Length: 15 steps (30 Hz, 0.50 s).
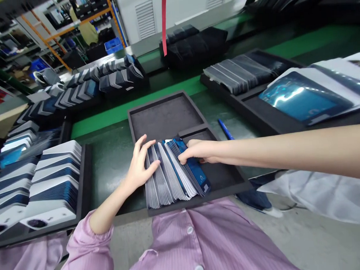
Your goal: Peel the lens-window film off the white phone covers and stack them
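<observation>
In the head view, a tightly packed row of thin flat panels [170,177], with pale edges and dark blue faces, leans in the near part of a black divided tray [167,115]. My left hand [141,164] rests at the row's left end, fingers spread and thumb over the top edges. From the right, my right hand [195,152] grips the panels at the row's right end, its thumb pressed on their upper edges. Its other fingers are partly hidden behind a blue panel [196,170]. How many panels it pinches I cannot tell.
A blue pen [226,129] lies right of the tray on the green bench. Trays of similar panels stand at left [85,183] and back left. Another tray [250,116] at right holds wrapped panels and glossy blue sheets [303,93]. A red strip [164,24] hangs behind.
</observation>
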Each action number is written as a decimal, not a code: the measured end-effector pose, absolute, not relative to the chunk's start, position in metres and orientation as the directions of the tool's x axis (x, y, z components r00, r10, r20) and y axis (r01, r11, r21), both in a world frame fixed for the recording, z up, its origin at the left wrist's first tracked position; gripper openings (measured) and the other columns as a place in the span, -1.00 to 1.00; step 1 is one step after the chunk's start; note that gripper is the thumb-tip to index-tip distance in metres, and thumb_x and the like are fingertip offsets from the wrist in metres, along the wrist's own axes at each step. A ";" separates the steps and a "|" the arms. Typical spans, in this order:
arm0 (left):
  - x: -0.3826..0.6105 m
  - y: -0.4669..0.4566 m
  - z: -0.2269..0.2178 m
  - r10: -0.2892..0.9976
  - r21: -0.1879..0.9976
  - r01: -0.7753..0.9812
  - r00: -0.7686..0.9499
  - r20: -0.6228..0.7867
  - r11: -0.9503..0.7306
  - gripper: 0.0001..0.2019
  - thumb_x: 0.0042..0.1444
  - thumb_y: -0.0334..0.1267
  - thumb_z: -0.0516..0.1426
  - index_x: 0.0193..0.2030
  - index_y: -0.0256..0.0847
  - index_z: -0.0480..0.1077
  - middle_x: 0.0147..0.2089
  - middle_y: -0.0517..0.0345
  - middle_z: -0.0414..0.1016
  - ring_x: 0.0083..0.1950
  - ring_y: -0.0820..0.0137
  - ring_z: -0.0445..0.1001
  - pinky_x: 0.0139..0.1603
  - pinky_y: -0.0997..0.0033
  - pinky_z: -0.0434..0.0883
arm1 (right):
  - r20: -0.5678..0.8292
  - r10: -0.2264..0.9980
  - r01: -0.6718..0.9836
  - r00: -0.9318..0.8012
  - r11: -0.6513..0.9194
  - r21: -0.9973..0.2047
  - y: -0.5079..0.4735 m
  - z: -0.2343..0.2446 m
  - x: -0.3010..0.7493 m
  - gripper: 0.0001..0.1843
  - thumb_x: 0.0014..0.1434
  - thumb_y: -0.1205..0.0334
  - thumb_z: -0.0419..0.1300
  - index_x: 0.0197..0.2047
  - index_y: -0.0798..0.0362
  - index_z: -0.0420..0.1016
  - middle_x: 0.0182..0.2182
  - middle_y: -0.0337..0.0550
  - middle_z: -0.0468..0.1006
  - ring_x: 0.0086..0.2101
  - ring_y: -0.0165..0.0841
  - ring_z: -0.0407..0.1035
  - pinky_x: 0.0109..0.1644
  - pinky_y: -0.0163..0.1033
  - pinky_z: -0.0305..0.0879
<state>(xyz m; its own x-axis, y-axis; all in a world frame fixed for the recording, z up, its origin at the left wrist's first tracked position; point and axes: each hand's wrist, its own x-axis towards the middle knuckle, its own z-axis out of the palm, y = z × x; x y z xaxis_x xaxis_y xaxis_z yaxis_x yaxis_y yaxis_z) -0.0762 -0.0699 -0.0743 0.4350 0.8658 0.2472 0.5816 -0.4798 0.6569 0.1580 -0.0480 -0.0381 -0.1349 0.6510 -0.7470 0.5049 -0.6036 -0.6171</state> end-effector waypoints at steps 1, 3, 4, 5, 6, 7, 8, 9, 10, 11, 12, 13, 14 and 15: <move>-0.075 -0.067 -0.068 0.841 0.596 0.613 0.490 0.228 -0.519 -0.33 0.22 0.18 0.11 0.33 -0.20 0.21 0.47 -0.22 0.06 0.51 0.04 0.04 0.48 -0.04 0.07 | -0.753 0.642 0.492 -0.146 -0.613 -0.619 -0.048 -0.037 0.157 -0.81 -0.22 0.43 0.28 -0.44 0.08 0.47 -0.46 -0.23 0.55 -0.38 -0.37 0.45 -0.39 -0.35 0.30; -0.072 -0.061 -0.056 0.810 0.510 0.661 0.569 0.138 -0.551 -0.22 0.14 0.22 0.18 0.37 -0.23 0.19 0.45 -0.23 0.15 0.47 0.03 0.14 0.46 -0.02 0.13 | -0.762 0.629 0.466 -0.156 -0.633 -0.618 -0.047 -0.034 0.155 -0.80 -0.23 0.46 0.26 -0.43 0.08 0.46 -0.47 -0.25 0.53 -0.37 -0.39 0.44 -0.36 -0.35 0.30; -0.070 -0.057 -0.051 0.807 0.484 0.685 0.584 0.081 -0.544 -0.17 0.12 0.24 0.19 0.38 -0.25 0.18 0.42 -0.22 0.23 0.43 0.03 0.22 0.43 -0.01 0.18 | -0.767 0.623 0.453 -0.156 -0.645 -0.616 -0.047 -0.033 0.155 -0.79 -0.22 0.46 0.25 -0.43 0.07 0.45 -0.47 -0.26 0.53 -0.37 -0.39 0.43 -0.34 -0.35 0.31; -0.067 -0.052 -0.047 0.812 0.464 0.713 0.583 0.025 -0.526 -0.14 0.11 0.26 0.20 0.40 -0.26 0.17 0.39 -0.21 0.28 0.39 0.03 0.29 0.41 0.00 0.23 | -0.772 0.618 0.442 -0.152 -0.656 -0.612 -0.047 -0.033 0.156 -0.80 -0.22 0.46 0.23 -0.43 0.07 0.44 -0.47 -0.27 0.52 -0.37 -0.40 0.42 -0.33 -0.34 0.32; -0.064 -0.047 -0.043 0.820 0.447 0.740 0.571 -0.023 -0.503 -0.12 0.10 0.27 0.20 0.41 -0.27 0.16 0.38 -0.19 0.31 0.36 0.02 0.34 0.38 0.02 0.26 | -0.776 0.614 0.433 -0.147 -0.666 -0.608 -0.046 -0.033 0.157 -0.80 -0.21 0.46 0.22 -0.43 0.07 0.43 -0.48 -0.27 0.50 -0.37 -0.40 0.41 -0.32 -0.34 0.32; -0.061 -0.042 -0.041 0.828 0.435 0.762 0.557 -0.061 -0.480 -0.13 0.11 0.27 0.19 0.41 -0.27 0.16 0.38 -0.17 0.32 0.34 0.03 0.36 0.36 0.03 0.29 | -0.779 0.612 0.427 -0.138 -0.673 -0.604 -0.046 -0.033 0.158 -0.81 -0.20 0.46 0.22 -0.43 0.06 0.41 -0.50 -0.29 0.47 -0.38 -0.41 0.39 -0.32 -0.34 0.32; -0.059 -0.035 -0.039 0.830 0.425 0.776 0.549 -0.093 -0.466 -0.14 0.12 0.26 0.19 0.41 -0.26 0.18 0.38 -0.15 0.33 0.34 0.03 0.37 0.35 0.05 0.30 | -0.780 0.612 0.425 -0.127 -0.677 -0.601 -0.046 -0.034 0.159 -0.81 -0.20 0.46 0.21 -0.44 0.06 0.39 -0.52 -0.30 0.44 -0.38 -0.41 0.37 -0.31 -0.34 0.32; -0.056 -0.028 -0.037 0.823 0.421 0.779 0.556 -0.122 -0.464 -0.17 0.13 0.25 0.19 0.40 -0.25 0.20 0.38 -0.12 0.33 0.34 0.04 0.37 0.34 0.07 0.31 | -0.780 0.615 0.425 -0.117 -0.679 -0.599 -0.045 -0.034 0.160 -0.81 -0.20 0.46 0.21 -0.45 0.06 0.37 -0.54 -0.31 0.40 -0.38 -0.41 0.35 -0.31 -0.33 0.32; -0.054 -0.021 -0.037 0.805 0.422 0.773 0.574 -0.149 -0.474 -0.21 0.13 0.23 0.19 0.37 -0.23 0.24 0.37 -0.09 0.35 0.34 0.05 0.38 0.34 0.10 0.31 | -0.778 0.619 0.426 -0.108 -0.678 -0.598 -0.045 -0.034 0.161 -0.80 -0.20 0.47 0.22 -0.45 0.05 0.36 -0.54 -0.32 0.38 -0.37 -0.41 0.34 -0.31 -0.33 0.32; -0.052 -0.015 -0.036 0.781 0.428 0.760 0.600 -0.172 -0.490 -0.25 0.14 0.22 0.19 0.34 -0.21 0.29 0.35 -0.06 0.38 0.33 0.06 0.39 0.32 0.13 0.32 | -0.776 0.622 0.428 -0.103 -0.677 -0.599 -0.044 -0.035 0.161 -0.80 -0.21 0.47 0.22 -0.44 0.05 0.36 -0.53 -0.32 0.38 -0.36 -0.40 0.34 -0.30 -0.33 0.32; -0.050 -0.009 -0.036 0.755 0.438 0.742 0.628 -0.190 -0.507 -0.29 0.14 0.20 0.20 0.31 -0.20 0.34 0.32 -0.04 0.41 0.31 0.08 0.41 0.30 0.16 0.34 | -0.774 0.624 0.430 -0.105 -0.673 -0.601 -0.044 -0.035 0.161 -0.79 -0.21 0.47 0.23 -0.44 0.06 0.36 -0.52 -0.31 0.40 -0.35 -0.40 0.34 -0.29 -0.32 0.32; -0.049 -0.004 -0.037 0.731 0.450 0.725 0.652 -0.202 -0.522 -0.33 0.14 0.19 0.20 0.28 -0.19 0.37 0.29 -0.02 0.45 0.28 0.10 0.44 0.27 0.19 0.35 | -0.773 0.624 0.432 -0.114 -0.670 -0.604 -0.044 -0.035 0.160 -0.79 -0.22 0.46 0.23 -0.45 0.06 0.37 -0.50 -0.29 0.42 -0.34 -0.39 0.35 -0.29 -0.32 0.32; -0.049 -0.001 -0.038 0.716 0.459 0.711 0.668 -0.204 -0.533 -0.36 0.14 0.18 0.21 0.25 -0.18 0.40 0.26 0.00 0.48 0.25 0.12 0.46 0.25 0.21 0.36 | -0.773 0.621 0.433 -0.133 -0.665 -0.609 -0.045 -0.035 0.159 -0.80 -0.23 0.46 0.24 -0.45 0.07 0.38 -0.49 -0.26 0.45 -0.34 -0.39 0.37 -0.29 -0.32 0.32; -0.049 0.001 -0.038 0.709 0.465 0.703 0.676 -0.201 -0.538 -0.39 0.15 0.17 0.21 0.22 -0.17 0.42 0.23 0.02 0.50 0.23 0.13 0.47 0.23 0.23 0.36 | -0.771 0.617 0.431 -0.155 -0.660 -0.615 -0.045 -0.035 0.158 -0.81 -0.23 0.46 0.24 -0.46 0.08 0.40 -0.47 -0.24 0.47 -0.33 -0.38 0.38 -0.29 -0.32 0.33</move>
